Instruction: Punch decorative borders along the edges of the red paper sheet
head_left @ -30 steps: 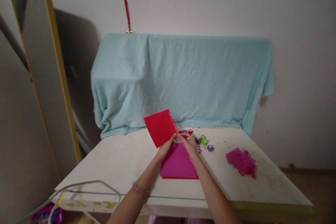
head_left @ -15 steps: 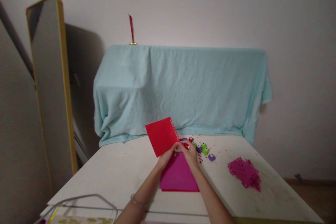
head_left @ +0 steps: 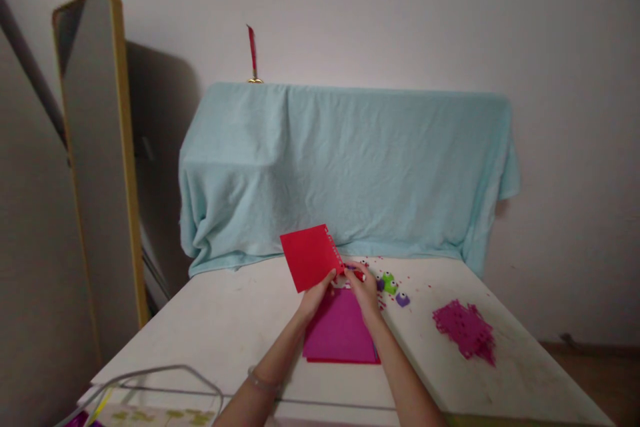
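- A flat red square paper sheet (head_left: 307, 257) tilts above the white-topped bench (head_left: 240, 327), raised in front of the pale blue draped cloth (head_left: 380, 160); a row of small cut-out holes runs along its right edge.
- The left hand (head_left: 317, 290) is closed on the sheet near its lower right corner, thumb on the near face.
- The right hand (head_left: 367, 287) is drawn narrow, fingertips at the lower end of the holed edge — I cannot tell whether they grip the paper or the small red-and-white object (head_left: 360, 275) showing beside them.
- Compared with half a second ago, the fingertips stand slightly farther from the left thumb, and the right hand covers more of the small coloured pieces behind it; the sheet has barely shifted. This suggests the left hand is steadying while the fine work stays at that corner.
- Below the hands lies a stack of magenta square sheets (head_left: 340, 330), with red showing under its near edge.
- Right of the right hand sit a green piece (head_left: 389, 282) and a purple piece (head_left: 403, 299), both with white eye-like spots — and farther right, a heap of holed magenta strips (head_left: 464, 328).
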`<move>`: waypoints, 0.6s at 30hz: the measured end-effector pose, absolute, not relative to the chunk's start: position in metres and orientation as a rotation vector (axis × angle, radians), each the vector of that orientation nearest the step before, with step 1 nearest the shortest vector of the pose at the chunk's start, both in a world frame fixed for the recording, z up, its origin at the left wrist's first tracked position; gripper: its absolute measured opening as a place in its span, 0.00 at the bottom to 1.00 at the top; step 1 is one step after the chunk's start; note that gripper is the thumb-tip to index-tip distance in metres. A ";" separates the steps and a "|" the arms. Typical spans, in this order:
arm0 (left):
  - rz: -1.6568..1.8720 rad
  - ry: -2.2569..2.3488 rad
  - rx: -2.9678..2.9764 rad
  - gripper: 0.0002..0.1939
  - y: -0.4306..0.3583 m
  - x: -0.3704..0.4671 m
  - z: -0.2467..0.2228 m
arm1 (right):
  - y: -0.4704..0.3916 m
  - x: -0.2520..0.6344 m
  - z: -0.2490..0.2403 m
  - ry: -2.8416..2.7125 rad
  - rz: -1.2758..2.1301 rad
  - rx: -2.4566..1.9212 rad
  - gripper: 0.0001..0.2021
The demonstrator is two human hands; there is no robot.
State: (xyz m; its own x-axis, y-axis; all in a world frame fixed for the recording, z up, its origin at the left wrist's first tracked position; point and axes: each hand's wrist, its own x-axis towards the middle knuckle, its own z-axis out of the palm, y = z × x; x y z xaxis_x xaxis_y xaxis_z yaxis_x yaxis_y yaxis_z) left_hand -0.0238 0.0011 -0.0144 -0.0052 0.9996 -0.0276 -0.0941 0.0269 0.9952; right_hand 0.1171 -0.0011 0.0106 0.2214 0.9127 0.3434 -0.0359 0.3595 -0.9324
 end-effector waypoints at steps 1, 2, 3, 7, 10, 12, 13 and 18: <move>1.263 1.142 1.145 0.22 0.000 -0.023 -0.014 | -0.003 0.117 0.014 -1.132 0.865 -0.984 0.17; 1.285 1.108 1.165 0.22 0.000 -0.023 -0.013 | -0.006 0.117 0.017 -1.121 0.908 -0.986 0.18; 1.299 1.083 1.177 0.22 -0.001 -0.022 -0.013 | -0.008 0.116 0.020 -1.116 0.947 -0.987 0.18; 1.296 1.060 1.173 0.24 -0.002 -0.021 -0.015 | -0.012 0.113 0.024 -1.143 1.023 -0.993 0.18; 1.272 1.061 1.183 0.25 -0.001 -0.020 -0.016 | -0.011 0.111 0.022 -1.188 1.026 -1.003 0.18; 1.290 1.042 1.176 0.24 0.000 -0.020 -0.016 | -0.009 0.112 0.019 -1.206 1.012 -1.011 0.18; 1.304 1.029 1.170 0.24 0.000 -0.020 -0.014 | -0.008 0.112 0.018 -1.211 1.002 -1.015 0.18; 1.350 0.987 1.130 0.22 -0.003 -0.018 -0.008 | -0.005 0.113 0.015 -1.214 0.957 -1.008 0.16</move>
State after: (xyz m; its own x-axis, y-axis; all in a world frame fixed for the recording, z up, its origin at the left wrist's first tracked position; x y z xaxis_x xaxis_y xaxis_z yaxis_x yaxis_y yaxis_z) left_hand -0.0183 -0.0025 -0.0078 0.0166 0.9953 0.0956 -0.2105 -0.0900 0.9735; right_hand 0.1132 -0.0048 0.0153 0.1083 0.9558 0.2733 -0.0420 0.2791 -0.9594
